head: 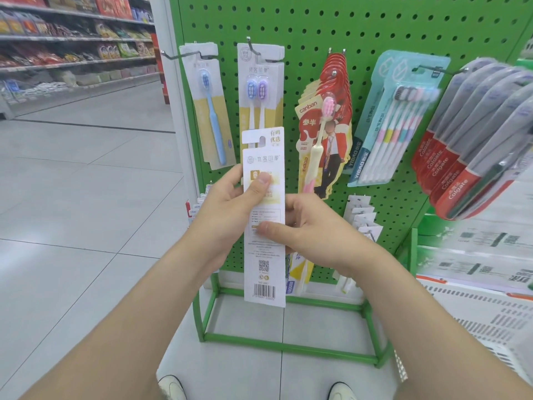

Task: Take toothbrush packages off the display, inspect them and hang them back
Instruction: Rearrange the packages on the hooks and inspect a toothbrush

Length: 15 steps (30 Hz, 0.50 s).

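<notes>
I hold a long white toothbrush package (264, 272) upright in front of the green pegboard display (317, 30), its printed back with barcode facing me. My left hand (227, 206) grips its upper left edge, thumb pressed on the card. My right hand (305, 226) pinches its right edge lower down, thumb across the text. Behind it, a matching two-brush package (261, 82) hangs on a hook (253, 49). A blue single-brush package (209, 105) hangs to the left.
Red canban packs (326, 131), a teal multi-brush pack (401, 116) and Colgate packs (473, 140) hang to the right. More packs (363, 217) hang lower down. A white basket (476, 319) sits at right. The green stand base (288, 345) is by my shoes. Store shelves (75, 53) line the aisle at left.
</notes>
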Motion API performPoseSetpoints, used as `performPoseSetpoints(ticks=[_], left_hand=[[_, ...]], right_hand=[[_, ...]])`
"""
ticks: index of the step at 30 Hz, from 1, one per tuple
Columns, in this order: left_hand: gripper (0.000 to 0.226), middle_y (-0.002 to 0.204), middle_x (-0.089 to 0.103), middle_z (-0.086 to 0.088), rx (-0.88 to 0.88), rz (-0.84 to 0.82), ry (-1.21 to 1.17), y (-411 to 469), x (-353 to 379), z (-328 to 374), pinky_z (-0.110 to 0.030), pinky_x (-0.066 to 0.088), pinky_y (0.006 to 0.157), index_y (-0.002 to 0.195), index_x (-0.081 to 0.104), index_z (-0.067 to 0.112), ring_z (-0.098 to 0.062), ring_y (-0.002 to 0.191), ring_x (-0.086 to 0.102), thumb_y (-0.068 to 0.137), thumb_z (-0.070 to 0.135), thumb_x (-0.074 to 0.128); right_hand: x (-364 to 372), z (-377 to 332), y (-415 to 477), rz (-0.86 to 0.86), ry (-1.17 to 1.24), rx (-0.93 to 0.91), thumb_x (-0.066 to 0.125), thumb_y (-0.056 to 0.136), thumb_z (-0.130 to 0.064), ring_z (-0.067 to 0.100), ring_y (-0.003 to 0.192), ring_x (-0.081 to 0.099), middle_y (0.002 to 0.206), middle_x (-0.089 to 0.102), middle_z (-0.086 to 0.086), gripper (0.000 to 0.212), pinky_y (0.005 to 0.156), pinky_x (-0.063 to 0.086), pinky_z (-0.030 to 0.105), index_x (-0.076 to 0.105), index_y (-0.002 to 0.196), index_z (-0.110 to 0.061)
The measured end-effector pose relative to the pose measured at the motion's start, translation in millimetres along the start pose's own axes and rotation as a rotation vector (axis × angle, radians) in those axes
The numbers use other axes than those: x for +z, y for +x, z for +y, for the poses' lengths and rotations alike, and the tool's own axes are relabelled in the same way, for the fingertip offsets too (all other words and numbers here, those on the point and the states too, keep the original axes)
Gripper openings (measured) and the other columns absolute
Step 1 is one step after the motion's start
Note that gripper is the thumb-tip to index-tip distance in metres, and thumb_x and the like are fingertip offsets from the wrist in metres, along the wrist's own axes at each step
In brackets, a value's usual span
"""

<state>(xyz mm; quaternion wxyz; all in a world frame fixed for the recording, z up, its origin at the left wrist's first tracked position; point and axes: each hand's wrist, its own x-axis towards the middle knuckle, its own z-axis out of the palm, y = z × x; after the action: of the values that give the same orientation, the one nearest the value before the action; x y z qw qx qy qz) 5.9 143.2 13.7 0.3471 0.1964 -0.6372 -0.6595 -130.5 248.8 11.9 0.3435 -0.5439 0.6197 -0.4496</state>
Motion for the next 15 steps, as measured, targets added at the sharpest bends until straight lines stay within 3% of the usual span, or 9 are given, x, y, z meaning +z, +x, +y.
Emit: performPoseSetpoints(ticks=[5,8,10,12,15], left_hand=[[0.025,0.113,0.079,-0.012,-0.002,0.068,-0.060,-0.2,10.8,1.7,-0.046,0.063,0.085,0.130,0.071,0.019,-0.026,0.097,0.076,0.111,0.017,0.055],[0.029,0.105,0.081,-0.012,-0.010,0.117,-0.011,-1.7,15.3,1.4,-0.052,0.062,0.090,0.118,0.074,0.016,-0.025,0.094,0.077,0.114,0.029,0.049],[0.038,0.102,0.077,-0.022,-0.013,0.129,0.045,-1.7,15.3,-1.3,-0.060,0.059,0.091,0.110,0.074,0.010,-0.028,0.089,0.074,0.114,0.036,0.047],[0.040,0.103,0.074,-0.028,-0.021,0.128,0.075,-2.4,14.4,-2.0,-0.066,0.057,0.091,0.109,0.074,0.009,-0.036,0.089,0.074,0.114,0.039,0.047],[0.038,0.104,0.081,-0.013,-0.058,0.118,0.037,-4.1,14.8,1.5,-0.056,0.062,0.094,0.113,0.077,0.023,-0.033,0.100,0.079,0.116,0.038,0.042]], right_hand=[[0.2,-0.9,-0.4,-0.036,0.021,0.071,0.067,0.105,-0.024,0.023,0.096,0.081,0.103,0.083,0.006,0.020,0.089,0.065,0.052,0.076,0.118,-0.012],[0.6,-2.7,1.6,0.130,-0.028,0.052,0.071,0.102,-0.034,0.024,0.082,0.082,0.088,0.082,0.008,0.030,0.079,0.067,0.049,0.081,0.100,-0.006],[-0.2,-3.2,3.9,0.306,-0.055,0.002,0.073,0.099,-0.039,0.026,0.069,0.080,0.075,0.080,0.010,0.039,0.071,0.067,0.051,0.078,0.085,-0.003],[-2.1,-4.2,5.1,0.452,-0.027,-0.049,0.078,0.096,-0.038,0.027,0.063,0.078,0.071,0.078,0.009,0.034,0.063,0.066,0.047,0.076,0.086,-0.006],[-2.3,-5.4,5.9,0.506,0.063,-0.087,0.081,0.094,-0.027,0.028,0.065,0.078,0.076,0.079,0.009,0.021,0.056,0.063,0.039,0.071,0.100,-0.009]])
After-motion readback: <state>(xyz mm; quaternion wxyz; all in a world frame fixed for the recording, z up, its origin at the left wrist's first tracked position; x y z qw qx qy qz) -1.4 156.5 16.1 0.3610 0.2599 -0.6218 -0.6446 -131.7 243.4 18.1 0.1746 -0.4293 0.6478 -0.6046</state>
